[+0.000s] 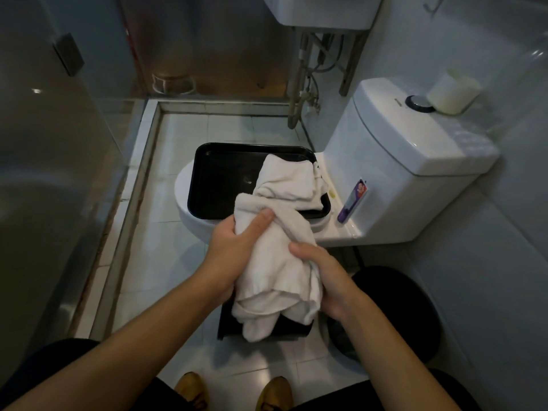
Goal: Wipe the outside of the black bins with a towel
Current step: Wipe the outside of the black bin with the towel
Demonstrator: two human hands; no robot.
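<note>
Tiled bathroom floor (166,271); bunched towel (275,262) lengthwise between both hands (284,256).

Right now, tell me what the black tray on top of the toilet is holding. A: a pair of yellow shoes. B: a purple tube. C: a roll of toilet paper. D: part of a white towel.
D: part of the white towel lies in the black tray on the toilet, while the left hand and right hand grip its lower part.
</note>
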